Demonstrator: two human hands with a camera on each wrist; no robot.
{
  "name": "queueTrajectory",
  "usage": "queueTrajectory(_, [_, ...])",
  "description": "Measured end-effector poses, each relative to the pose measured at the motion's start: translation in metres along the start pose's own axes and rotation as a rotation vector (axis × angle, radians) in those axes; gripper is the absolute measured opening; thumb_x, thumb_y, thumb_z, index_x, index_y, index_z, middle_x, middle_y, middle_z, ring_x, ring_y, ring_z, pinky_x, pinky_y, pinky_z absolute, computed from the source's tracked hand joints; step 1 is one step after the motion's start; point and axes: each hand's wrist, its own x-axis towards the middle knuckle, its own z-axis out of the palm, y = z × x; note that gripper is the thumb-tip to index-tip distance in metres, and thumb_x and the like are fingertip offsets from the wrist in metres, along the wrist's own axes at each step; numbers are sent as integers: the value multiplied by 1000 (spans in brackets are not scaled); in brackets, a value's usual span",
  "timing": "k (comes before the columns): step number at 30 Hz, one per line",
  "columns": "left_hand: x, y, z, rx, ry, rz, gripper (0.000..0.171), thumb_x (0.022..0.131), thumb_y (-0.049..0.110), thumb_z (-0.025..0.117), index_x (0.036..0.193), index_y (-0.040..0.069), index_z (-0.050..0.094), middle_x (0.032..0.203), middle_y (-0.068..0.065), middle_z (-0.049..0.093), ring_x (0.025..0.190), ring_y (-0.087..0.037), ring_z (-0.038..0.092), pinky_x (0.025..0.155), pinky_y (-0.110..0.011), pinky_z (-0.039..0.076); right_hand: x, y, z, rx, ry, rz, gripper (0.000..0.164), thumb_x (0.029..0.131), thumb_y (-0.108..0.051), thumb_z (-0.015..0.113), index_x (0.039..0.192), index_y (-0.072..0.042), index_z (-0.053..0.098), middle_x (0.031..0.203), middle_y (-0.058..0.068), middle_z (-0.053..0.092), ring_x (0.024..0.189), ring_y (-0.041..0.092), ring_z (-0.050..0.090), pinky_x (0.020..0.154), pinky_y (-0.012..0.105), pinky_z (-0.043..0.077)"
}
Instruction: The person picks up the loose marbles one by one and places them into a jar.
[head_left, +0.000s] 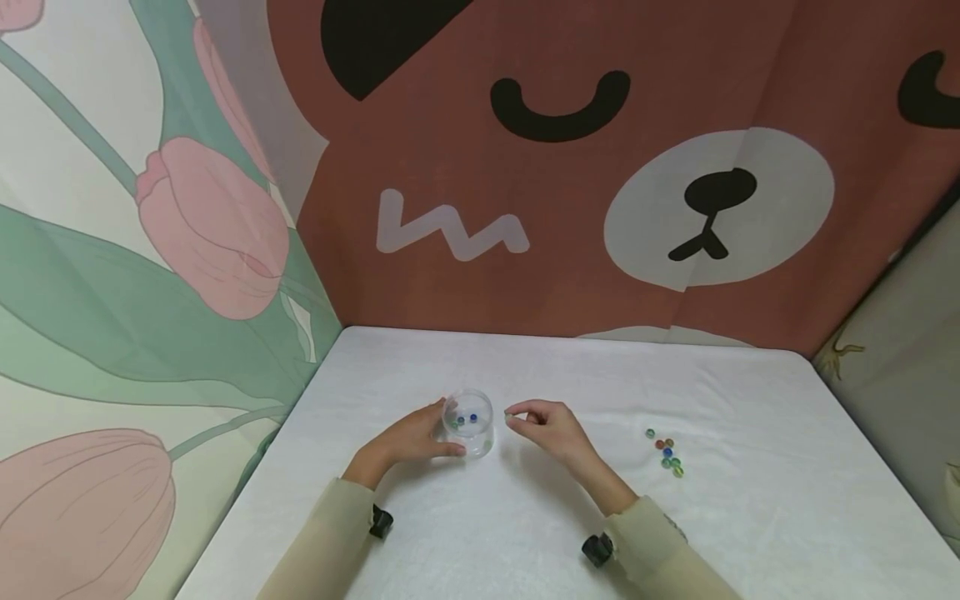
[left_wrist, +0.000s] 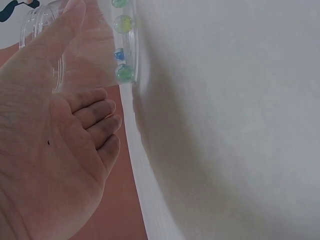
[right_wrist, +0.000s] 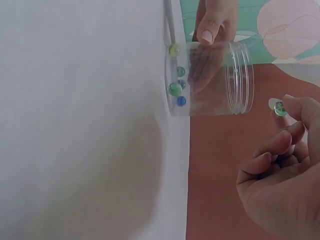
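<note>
Left hand (head_left: 407,437) grips one upright clear jar (head_left: 477,440) on cloth (head_left: 600,371), right hand (head_left: 553,428) pinches one green marble (right_wrist: 280,109) beside it; only the head view shows seven loose marbles (head_left: 667,452) rightward, only the right wrist five inner marbles (right_wrist: 175,89).

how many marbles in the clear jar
5 visible, all low in the jar; top down in the right wrist view: yellowish marble, teal marble, partly covered bluish marble, green marble, blue marble. Others may be hidden.

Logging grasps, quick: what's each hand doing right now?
Left hand: holding the clear jar.
Right hand: pinching a green marble.
</note>
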Motion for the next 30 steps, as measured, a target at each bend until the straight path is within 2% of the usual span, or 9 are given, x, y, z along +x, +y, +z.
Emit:
queueTrajectory(6, [1,-1,0,2,4,-7,108,84,59,76,160,3,23,165,-15,27,152,-33,28,122,-53,27,6,-5,11,20,13,4,16,90,-24,78,104,-16,80,62,-5,46,58,10,39,52,22,31])
queueTrajectory(20, [0,-2,0,4,-10,0,106,85,59,74,160,3,24,165,-17,26,152,-34,27,122,-53,27,19,-2,34,90,-11,-77,20,91,-20,77,108,-9,79,65,-5,47,59,8,39,54,20,34])
queueTrajectory(30, [-1,-3,0,-22,-11,3,109,85,59,75,160,1,23,165,-17,26,152,-33,28,121,-54,29,24,1,44,54,-6,-84,18,92,-21,76,106,-11,79,63,-6,46,58,7,38,52,20,32])
